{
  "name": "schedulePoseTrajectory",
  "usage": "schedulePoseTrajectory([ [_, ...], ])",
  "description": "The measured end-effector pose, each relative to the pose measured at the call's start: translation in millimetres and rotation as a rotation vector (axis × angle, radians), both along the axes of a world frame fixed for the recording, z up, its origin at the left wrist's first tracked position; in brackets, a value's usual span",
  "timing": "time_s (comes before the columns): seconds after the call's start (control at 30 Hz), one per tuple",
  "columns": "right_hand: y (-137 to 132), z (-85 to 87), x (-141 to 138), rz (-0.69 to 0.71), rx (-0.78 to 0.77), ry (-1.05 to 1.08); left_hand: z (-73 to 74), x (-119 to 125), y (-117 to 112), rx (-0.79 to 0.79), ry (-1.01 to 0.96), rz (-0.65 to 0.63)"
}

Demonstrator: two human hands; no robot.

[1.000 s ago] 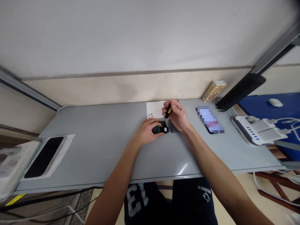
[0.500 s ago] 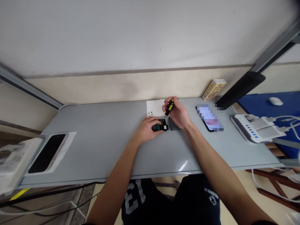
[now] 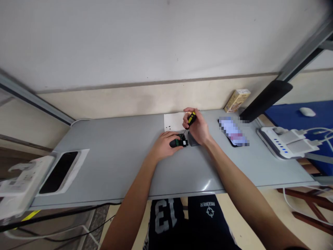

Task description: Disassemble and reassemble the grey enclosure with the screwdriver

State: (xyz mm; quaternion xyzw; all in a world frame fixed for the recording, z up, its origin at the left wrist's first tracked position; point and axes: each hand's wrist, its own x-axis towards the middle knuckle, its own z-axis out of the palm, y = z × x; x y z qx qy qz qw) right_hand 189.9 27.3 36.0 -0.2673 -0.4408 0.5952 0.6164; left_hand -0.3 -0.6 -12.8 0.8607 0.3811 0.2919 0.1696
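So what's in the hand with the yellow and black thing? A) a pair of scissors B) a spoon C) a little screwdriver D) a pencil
C: the right hand grips a small screwdriver by its yellow-and-black handle, its thin tip pointing down at the small black device that the left hand steadies on the grey table.

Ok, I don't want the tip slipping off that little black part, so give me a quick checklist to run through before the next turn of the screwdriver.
1. Left hand pins the small black part to the grey table: ok.
2. Right hand grips the yellow-and-black screwdriver: ok.
3. Tip seated in a screw head: cannot tell, too small.
4. Loose dark bits lie on the white paper, apart from the hands: ok.
5. Phone lies clear of the right elbow: ok.
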Motion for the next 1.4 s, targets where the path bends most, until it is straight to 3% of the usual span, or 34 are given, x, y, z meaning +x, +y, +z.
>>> schedulePoseTrajectory([
  [0.3,1,-7.9,1,-0.11,0.038,-0.1,-0.3,0,1,-0.021,-0.005,0.001],
  [0.57,-2,5.1,5,0.061,-0.038,0.016,-0.5,0,1,-0.005,-0.009,0.006],
  [0.93,2,-11.8,-2,-0.089,0.047,-0.061,-0.2,1,1,0.004,-0.01,0.01],
  [1.2,-3,0.1,-5,-0.001,0.008,0.004,1.2,1,-1,0.006,-0.011,0.021],
  [1.4,-1,-5.9,0,-0.032,0.016,0.048,1.4,1,-1,0.018,-0.019,-0.003],
])
